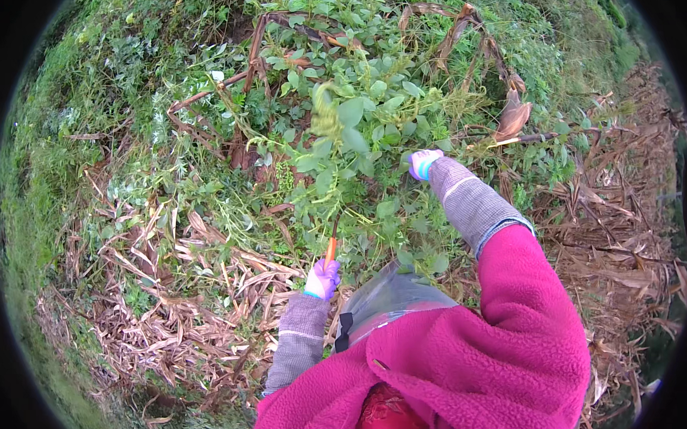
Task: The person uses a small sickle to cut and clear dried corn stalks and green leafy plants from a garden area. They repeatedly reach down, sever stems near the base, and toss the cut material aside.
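Both my hands wear purple and white gloves. My left hand (322,279), low and left of centre, is closed on the orange handle of a bladed hand tool (330,250); its dark, narrow blade points up into the leaves, and the tip is partly hidden. Further forward on the right, my right hand (425,164) is closed among green stems and leaves; what lies inside the fingers is hard to make out. Leafy green weeds (346,140) with pale seed heads stand between and ahead of the hands, some blurred.
Dry, bent corn stalks (253,53) arch over the weeds at the top. A dry husk (513,118) hangs on a stalk at the right. Dead corn leaves (160,334) cover ground at the lower left and along the right side. A clear plastic apron (391,292) hangs before my body.
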{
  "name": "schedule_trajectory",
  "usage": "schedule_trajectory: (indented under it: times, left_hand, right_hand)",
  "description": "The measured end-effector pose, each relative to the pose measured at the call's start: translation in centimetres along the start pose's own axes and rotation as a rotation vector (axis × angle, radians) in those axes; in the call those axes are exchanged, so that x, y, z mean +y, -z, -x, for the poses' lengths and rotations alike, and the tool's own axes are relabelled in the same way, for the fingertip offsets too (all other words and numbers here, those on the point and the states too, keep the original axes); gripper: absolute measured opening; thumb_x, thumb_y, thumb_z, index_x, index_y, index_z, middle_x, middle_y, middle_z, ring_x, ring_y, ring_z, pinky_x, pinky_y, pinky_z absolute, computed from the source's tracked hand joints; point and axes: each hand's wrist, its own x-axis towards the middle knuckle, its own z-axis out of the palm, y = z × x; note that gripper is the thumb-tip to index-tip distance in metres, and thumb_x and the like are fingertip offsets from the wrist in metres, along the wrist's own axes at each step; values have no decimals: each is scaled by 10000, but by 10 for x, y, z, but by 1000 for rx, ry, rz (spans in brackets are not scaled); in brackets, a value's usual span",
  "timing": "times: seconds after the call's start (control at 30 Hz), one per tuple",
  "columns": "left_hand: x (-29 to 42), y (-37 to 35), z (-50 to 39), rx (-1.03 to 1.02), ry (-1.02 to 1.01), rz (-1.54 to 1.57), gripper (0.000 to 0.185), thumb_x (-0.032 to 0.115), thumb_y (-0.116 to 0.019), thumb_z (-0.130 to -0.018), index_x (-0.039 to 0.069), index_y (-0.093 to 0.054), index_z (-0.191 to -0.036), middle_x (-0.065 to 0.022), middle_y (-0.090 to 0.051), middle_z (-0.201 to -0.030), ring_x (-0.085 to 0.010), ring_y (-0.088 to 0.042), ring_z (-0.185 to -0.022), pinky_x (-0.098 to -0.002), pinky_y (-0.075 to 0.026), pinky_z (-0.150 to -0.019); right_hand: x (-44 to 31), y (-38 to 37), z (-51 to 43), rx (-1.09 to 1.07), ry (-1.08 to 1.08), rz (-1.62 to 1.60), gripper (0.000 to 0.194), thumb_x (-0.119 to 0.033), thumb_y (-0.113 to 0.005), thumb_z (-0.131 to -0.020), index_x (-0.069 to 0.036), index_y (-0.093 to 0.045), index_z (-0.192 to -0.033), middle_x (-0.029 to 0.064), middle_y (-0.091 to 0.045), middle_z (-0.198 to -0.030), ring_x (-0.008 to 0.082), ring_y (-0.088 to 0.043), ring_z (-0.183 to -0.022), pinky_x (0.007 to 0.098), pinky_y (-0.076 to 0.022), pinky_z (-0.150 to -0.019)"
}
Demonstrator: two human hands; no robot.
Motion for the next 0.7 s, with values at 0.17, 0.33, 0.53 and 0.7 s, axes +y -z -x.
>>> schedule_trajectory:
  times: [0.17,0.33,0.53,0.7]
  left_hand:
    - [-18,-2,-7,33,-47,4,248,296,-541,-932,49,-527,-944,0,-495,-614,-96,-439,-473,-258,-358,-429]
    - [-33,-6,-14,60,-189,-73,249,327,-557,-906,82,-513,-899,6,-481,-577,-97,-402,-399,-266,-316,-359]
    - [-59,-2,-15,78,-229,-116,259,301,-556,-907,46,-518,-891,-4,-490,-602,-109,-480,-490,-277,-389,-456]
    - [-70,9,-7,74,-131,-257,349,335,-544,-919,1,-558,-1020,-56,-564,-687,-149,-558,-549,-322,-460,-526]
  right_hand:
    - [-34,0,48,9,272,62,406,-380,-576,-846,-132,-607,-1166,133,-666,-1045,305,-636,-972,429,-484,-839]
    - [-166,7,75,193,960,-342,272,-255,-545,-880,-141,-584,-1124,64,-600,-1083,248,-572,-1029,402,-452,-907]
    - [-214,45,22,663,1040,481,450,-266,-642,-804,-191,-519,-1230,40,-524,-1223,245,-433,-1228,491,-371,-992]
    - [-162,51,-10,-7,442,707,288,-207,-685,-767,-119,-681,-1042,57,-676,-1003,242,-642,-963,419,-507,-706]
